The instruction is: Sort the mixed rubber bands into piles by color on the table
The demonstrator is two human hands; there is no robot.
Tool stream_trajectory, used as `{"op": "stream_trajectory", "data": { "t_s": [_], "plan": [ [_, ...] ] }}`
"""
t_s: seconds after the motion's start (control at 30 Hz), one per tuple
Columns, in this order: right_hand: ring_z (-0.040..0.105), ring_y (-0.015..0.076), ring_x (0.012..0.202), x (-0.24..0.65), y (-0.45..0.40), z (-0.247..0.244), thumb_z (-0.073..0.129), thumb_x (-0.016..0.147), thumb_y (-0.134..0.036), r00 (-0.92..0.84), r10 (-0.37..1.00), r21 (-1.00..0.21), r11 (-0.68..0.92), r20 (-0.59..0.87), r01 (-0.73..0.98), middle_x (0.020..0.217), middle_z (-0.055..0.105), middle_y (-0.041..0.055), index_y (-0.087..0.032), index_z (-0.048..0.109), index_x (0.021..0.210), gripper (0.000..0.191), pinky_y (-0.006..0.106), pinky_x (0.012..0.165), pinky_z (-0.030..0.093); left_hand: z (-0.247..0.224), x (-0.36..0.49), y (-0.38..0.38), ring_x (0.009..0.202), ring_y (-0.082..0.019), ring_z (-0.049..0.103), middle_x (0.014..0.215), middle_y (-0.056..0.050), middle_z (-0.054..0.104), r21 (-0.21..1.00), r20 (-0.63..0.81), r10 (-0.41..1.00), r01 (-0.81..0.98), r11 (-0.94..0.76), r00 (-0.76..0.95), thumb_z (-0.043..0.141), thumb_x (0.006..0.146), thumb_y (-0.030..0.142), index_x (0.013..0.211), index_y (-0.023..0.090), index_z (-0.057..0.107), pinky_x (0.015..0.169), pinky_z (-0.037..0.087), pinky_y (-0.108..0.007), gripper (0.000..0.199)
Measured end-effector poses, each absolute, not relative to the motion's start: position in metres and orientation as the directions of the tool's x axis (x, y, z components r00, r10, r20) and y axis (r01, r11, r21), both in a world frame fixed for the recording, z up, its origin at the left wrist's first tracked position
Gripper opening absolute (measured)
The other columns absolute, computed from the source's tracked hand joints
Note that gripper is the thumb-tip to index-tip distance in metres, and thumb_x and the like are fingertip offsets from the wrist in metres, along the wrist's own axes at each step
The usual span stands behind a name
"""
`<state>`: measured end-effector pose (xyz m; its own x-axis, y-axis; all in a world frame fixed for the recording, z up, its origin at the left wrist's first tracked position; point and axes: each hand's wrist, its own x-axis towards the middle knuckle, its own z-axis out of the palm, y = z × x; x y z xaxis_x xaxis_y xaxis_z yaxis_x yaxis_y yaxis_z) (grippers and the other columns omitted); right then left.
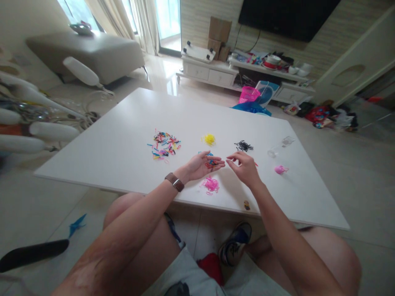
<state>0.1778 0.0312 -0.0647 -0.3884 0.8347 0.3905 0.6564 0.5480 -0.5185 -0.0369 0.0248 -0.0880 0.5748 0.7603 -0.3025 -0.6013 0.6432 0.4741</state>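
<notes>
My left hand (197, 166) is palm up with its fingers stretched out, holding several small coloured rubber bands (211, 164) on the fingers. My right hand (243, 167) is closed in a pinch just right of the left fingertips; what sits in the pinch is too small to make out. Around the hands on the table lie a yellow pile (210, 139), a black pile (244, 146) and a pink pile (210, 186) of rubber bands. A mixed-colour pile (165, 144) is farther left. Some blue bands (210, 153) show partly behind the left hand.
On the white table (123, 139) at right are a small pink object (280, 169), a clear container (288, 141) and a clear ring-shaped piece (273, 152). A small cartoon figure (246, 205) lies by the near edge. White chair-like parts (82, 72) stand left.
</notes>
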Motion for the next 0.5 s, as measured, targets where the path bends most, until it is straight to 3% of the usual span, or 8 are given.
{"op": "stream_trajectory", "data": {
  "t_s": [0.1,0.23,0.5],
  "plan": [
    [0.059,0.0178,0.084,0.148,0.029,-0.053,0.063,0.089,-0.019,-0.533,0.779,-0.552,0.617,0.33,0.561,0.088,0.063,0.0047,-0.02,0.071,0.091,0.008,0.03,0.076,0.046,-0.089,-0.035,0.024,0.085,-0.019,0.069,0.088,-0.016,0.073,0.478,-0.271,0.75,-0.592,0.649,0.603,0.033,0.103,0.033,0.089,0.007,0.07,0.092,0.053,-0.033,0.047],
    [0.057,0.0163,0.08,0.133,0.034,-0.051,0.063,0.084,-0.01,-0.621,0.753,-0.537,0.623,0.217,0.568,0.086,0.059,0.004,-0.018,0.07,0.084,0.011,0.028,0.074,0.044,-0.089,-0.033,0.022,0.076,-0.017,0.066,0.08,-0.013,0.07,0.49,-0.25,0.747,-0.585,0.646,0.616,0.031,0.104,0.032,0.082,0.009,0.069,0.084,0.053,-0.03,0.05],
    [0.056,0.0124,0.072,0.132,0.036,-0.052,0.058,0.08,-0.006,-0.562,0.798,-0.628,0.557,0.22,0.544,0.082,0.057,0.0015,-0.017,0.069,0.078,0.016,0.024,0.067,0.043,-0.091,-0.031,0.023,0.068,-0.015,0.062,0.073,-0.009,0.066,0.453,-0.323,0.768,-0.622,0.639,0.553,0.038,0.102,0.024,0.078,0.01,0.067,0.084,0.053,-0.032,0.04]
  ]
}}
